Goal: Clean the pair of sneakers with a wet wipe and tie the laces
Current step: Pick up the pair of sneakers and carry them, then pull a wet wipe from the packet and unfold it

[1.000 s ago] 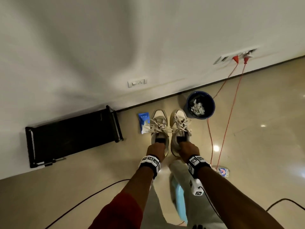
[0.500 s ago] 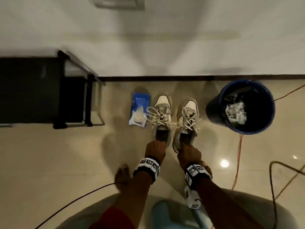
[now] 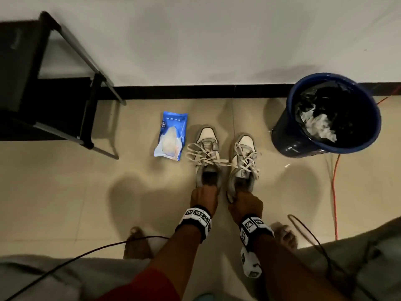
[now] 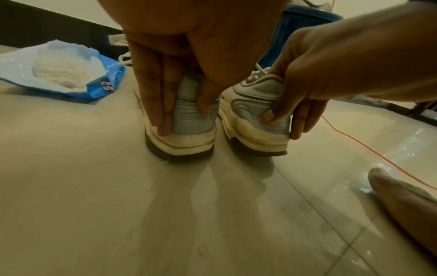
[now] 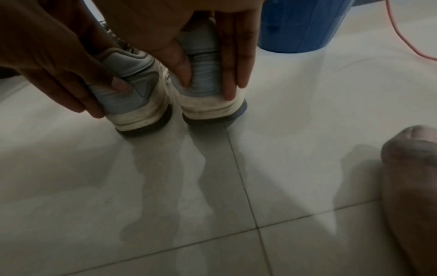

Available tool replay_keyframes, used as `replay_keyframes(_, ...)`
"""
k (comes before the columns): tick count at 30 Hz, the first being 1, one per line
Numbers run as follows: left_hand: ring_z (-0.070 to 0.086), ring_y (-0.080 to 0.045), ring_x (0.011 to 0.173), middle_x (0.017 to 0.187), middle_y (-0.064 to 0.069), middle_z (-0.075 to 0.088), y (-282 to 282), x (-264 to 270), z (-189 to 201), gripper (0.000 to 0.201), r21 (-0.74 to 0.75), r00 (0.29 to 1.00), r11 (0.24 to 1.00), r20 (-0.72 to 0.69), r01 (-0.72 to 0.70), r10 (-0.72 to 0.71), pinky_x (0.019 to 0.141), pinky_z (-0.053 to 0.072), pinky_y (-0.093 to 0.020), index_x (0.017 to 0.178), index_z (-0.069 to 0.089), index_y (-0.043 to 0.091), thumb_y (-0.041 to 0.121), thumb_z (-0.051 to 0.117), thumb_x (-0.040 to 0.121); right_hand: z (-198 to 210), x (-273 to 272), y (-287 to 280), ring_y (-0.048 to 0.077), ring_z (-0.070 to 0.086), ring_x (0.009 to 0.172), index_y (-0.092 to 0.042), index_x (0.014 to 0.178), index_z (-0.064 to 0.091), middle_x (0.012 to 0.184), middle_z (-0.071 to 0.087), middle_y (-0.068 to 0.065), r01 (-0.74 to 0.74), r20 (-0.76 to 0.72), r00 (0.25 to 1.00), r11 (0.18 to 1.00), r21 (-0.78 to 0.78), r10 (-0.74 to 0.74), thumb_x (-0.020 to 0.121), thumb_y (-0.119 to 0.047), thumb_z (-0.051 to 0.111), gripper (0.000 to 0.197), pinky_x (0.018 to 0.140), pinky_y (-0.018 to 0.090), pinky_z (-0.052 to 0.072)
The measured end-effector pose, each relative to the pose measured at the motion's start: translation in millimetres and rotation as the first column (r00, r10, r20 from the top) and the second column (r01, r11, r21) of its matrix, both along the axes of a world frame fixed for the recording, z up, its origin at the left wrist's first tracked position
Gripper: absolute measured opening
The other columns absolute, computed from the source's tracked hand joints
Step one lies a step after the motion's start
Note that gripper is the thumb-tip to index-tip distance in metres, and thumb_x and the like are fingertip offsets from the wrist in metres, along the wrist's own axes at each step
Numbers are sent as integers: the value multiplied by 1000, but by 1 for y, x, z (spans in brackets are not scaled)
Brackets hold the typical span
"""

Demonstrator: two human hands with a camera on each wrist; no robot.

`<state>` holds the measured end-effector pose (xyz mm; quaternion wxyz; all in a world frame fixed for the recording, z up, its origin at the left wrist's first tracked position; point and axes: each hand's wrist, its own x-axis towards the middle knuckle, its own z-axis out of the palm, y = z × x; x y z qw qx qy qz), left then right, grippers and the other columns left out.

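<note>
Two grey-and-white sneakers stand side by side on the tiled floor, toes toward the wall. My left hand (image 3: 204, 193) grips the heel of the left sneaker (image 3: 207, 157), fingers on its outer side and thumb on the inner side, as the left wrist view shows around my left hand (image 4: 183, 114). My right hand (image 3: 245, 204) pinches the heel of the right sneaker (image 3: 244, 164) the same way, seen up close in the right wrist view (image 5: 209, 84). White laces (image 3: 206, 156) sprawl over both tops, and one strand crosses between the shoes. An opened blue wet wipe pack (image 3: 171, 136) lies just left of them.
A blue bin (image 3: 303, 146) with a black liner and crumpled wipes stands at the right by the wall. A black metal stand (image 3: 43, 83) fills the left. An orange cable (image 3: 334, 192) runs along the right, a black cable (image 3: 86, 253) near my bare feet (image 3: 136, 242).
The head view has tipped down and come closer to the floor. Both hands stay on the sneaker heels, and the sneakers stand in the same spot beside the pack.
</note>
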<state>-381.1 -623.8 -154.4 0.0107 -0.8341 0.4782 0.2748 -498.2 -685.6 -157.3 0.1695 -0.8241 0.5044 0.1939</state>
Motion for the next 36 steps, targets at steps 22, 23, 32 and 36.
replay_keyframes(22,64,-39,107,117,-16,67,33,9,11,40,32,969,988,189,154,-157,84,51,-43,133,51,9,4,44,93,-17,-28,6,36,64,81,-6,122,48,116,53,16,-239,14,970,959,-150,244,93,-20,45,33,56,38,42)
replay_keyframes(23,64,-39,107,117,-16,66,33,9,12,40,31,968,987,188,161,-164,84,51,-43,133,50,9,4,43,94,-17,-28,2,36,64,80,-7,121,49,115,53,15,-255,15,965,955,-153,260,93,-22,45,32,57,38,43)
replay_keyframes(32,64,-39,105,120,-20,65,36,17,15,35,15,984,987,87,157,-158,83,50,-43,131,51,4,14,44,99,-4,-16,-7,36,65,91,-10,127,46,117,60,12,-224,56,971,969,-104,231,85,-30,56,47,70,40,53)
replay_keyframes(36,61,-40,107,127,-14,62,35,27,26,48,-272,998,961,59,41,-25,79,50,-43,134,52,13,42,50,96,31,19,-3,36,63,93,-14,117,56,114,61,14,-135,176,968,962,-235,179,81,-28,56,38,71,40,52)
